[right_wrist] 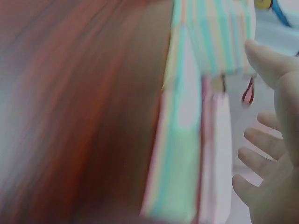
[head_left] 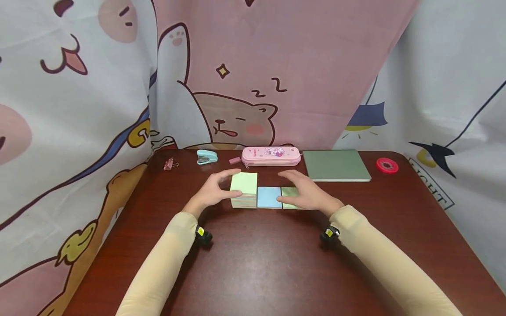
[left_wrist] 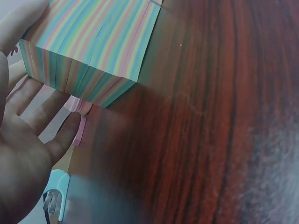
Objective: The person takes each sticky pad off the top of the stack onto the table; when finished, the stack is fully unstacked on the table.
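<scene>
Head view, tall note stack [head_left: 246, 184]: left end of a short row on the worktop [head_left: 253, 263], just right of the left hand [head_left: 211, 188], pale green sheet on top.
Head view, row direction: long way goes left to right, so tall note stack, then the low blue pad [head_left: 269, 197], then the low green pad [head_left: 288, 192]. Pink pencil case [head_left: 271, 156] sits behind the lot.
Head view, who's nearer: left hand is right at the tall note stack; right hand [head_left: 310, 193] is over the green pad, its thumb tip close to the blue/green seam.
Head view, left fingers: thumb lies over the near top edge, index reaches the far edge, so the gap spans roughly the stack's depth. Looks like contact to me, but whether that's a real pinch I can't tell.
Head view, right fingers: spread wide, thumb on the near side, index out on the far side, nothing held. Can't tell if the thumb brushes a pad.
Left wrist view, stack and fingers: striped sides in plain sight, thumb overlapping the top edge, the others loosely spread behind and past the left side. Stapler [left_wrist: 57, 186] is farther left.
Right wrist view, pads: kinda blurry, but the low pads line up end to end toward the tall note stack.
Right wrist view, fingers: wide gap between the thumb and the rest, nothing in there.
</scene>
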A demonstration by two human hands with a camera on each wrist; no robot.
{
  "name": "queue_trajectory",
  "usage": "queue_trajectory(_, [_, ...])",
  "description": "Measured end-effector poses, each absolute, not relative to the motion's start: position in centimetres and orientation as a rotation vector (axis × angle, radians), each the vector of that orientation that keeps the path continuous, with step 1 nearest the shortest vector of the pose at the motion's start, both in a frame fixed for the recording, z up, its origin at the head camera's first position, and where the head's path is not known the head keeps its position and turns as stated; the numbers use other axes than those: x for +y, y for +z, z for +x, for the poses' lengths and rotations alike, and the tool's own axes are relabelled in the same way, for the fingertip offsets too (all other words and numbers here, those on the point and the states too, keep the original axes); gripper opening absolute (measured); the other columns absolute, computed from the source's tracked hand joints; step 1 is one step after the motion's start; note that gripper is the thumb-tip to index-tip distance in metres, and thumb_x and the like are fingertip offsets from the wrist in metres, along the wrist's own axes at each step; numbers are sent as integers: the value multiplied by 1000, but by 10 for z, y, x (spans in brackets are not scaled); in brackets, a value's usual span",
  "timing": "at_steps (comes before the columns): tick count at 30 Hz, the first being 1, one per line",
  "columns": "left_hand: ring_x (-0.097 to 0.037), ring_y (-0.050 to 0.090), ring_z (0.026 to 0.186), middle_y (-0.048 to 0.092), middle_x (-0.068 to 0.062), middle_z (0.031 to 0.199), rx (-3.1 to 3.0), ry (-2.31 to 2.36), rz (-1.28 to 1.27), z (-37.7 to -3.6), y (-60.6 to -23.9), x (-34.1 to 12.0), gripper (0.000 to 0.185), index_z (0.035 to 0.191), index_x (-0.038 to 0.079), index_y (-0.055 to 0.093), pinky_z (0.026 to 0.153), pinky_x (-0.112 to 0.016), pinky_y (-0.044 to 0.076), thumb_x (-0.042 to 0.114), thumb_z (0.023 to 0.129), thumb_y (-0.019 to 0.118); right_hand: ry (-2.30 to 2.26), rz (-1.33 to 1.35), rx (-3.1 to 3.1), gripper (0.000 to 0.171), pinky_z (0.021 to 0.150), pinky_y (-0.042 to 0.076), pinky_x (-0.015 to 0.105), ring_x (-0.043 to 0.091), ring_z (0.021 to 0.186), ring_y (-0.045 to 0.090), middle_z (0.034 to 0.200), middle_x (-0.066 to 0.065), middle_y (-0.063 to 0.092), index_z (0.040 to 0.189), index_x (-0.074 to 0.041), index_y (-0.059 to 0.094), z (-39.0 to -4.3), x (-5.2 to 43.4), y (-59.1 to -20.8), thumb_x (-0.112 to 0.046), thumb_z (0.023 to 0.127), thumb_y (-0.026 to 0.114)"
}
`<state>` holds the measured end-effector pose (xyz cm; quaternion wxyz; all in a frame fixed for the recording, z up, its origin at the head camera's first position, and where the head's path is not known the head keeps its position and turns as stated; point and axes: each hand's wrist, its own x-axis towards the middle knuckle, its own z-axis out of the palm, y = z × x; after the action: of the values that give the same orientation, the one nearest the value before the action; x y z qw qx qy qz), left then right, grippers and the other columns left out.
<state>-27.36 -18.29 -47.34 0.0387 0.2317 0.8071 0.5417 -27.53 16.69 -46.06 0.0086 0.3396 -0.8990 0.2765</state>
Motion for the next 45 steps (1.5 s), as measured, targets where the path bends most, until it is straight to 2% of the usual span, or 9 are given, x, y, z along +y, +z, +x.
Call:
queue_trajectory(9, [-36, 61, 132, 64, -13, 145, 2471, 1678, 767, -274, -474, -180, 70, 150, 7, 57, 109, -58, 49, 10, 86, 87, 869, 1275, -2681, 88, 121, 37, 50, 30, 146, 46, 155, 17, 51, 154, 1, 46, -278, 86, -435, -48, 91, 81])
queue_trajectory(11, [-37, 62, 130, 64, -13, 144, 2455, 1687, 784, -275, -475, -179, 69, 149, 6, 57, 108, -58, 50, 8, 87, 87, 854, 1299, -2678, 87, 116, 43, 46, 28, 139, 51, 151, 16, 54, 153, 1, 47, -278, 77, -435, -47, 90, 81])
queue_trajectory(16, [-38, 62, 129, 64, -14, 144, 2418, 1705, 825, -276, -475, -176, 68, 149, 7, 57, 107, -60, 50, 7, 87, 86, 837, 1309, -2679, 79, 93, 53, 37, 20, 111, 58, 130, 8, 62, 149, -3, 52, -279, 69, -435, -43, 89, 85])
queue_trajectory(21, [-35, 59, 134, 59, -12, 149, 2442, 1661, 809, -277, -473, -176, 78, 155, 8, 50, 112, -59, 46, 10, 86, 87, 829, 1302, -2654, 75, 89, 53, 38, 21, 110, 59, 129, 10, 64, 146, -1, 56, -281, 72, -432, -38, 88, 86])
queue_trajectory(24, [-34, 57, 136, 56, -12, 152, 2455, 1631, 775, -275, -474, -178, 83, 157, 7, 47, 113, -59, 44, 12, 85, 88, 865, 1271, -2654, 75, 94, 53, 41, 23, 117, 59, 134, 11, 64, 145, -1, 57, -281, 81, -432, -36, 86, 87])
queue_trajectory(28, [-35, 58, 135, 57, -11, 152, 2466, 1621, 739, -275, -478, -177, 79, 154, 6, 51, 112, -58, 46, 15, 85, 89, 909, 1209, -2655, 76, 98, 53, 42, 23, 122, 59, 138, 11, 63, 145, -2, 58, -280, 105, -433, -34, 84, 89])
queue_trajectory(34, [-32, 58, 135, 60, -7, 150, 2511, 1596, 689, -274, -481, -178, 76, 152, 10, 55, 112, -55, 47, 20, 85, 90, 951, 1103, -2689, 77, 90, 56, 47, 26, 114, 61, 140, 12, 62, 147, -4, 57, -275, 163, -441, -34, 83, 89])
queue_trajectory(37, [-34, 58, 135, 60, -9, 150, 2510, 1608, 684, -273, -483, -179, 78, 152, 7, 54, 112, -55, 47, 21, 85, 90, 954, 1049, -2727, 78, 87, 55, 48, 26, 109, 61, 138, 13, 63, 147, -4, 56, -270, 190, -448, -32, 83, 90])
queue_trajectory(45, [-33, 59, 133, 60, -7, 149, 2514, 1625, 675, -273, -488, -181, 77, 153, 11, 55, 111, -56, 48, 20, 85, 90, 841, 968, -2823, 78, 102, 51, 53, 30, 124, 61, 142, 14, 62, 149, -4, 55, -263, 249, -470, -30, 84, 89])
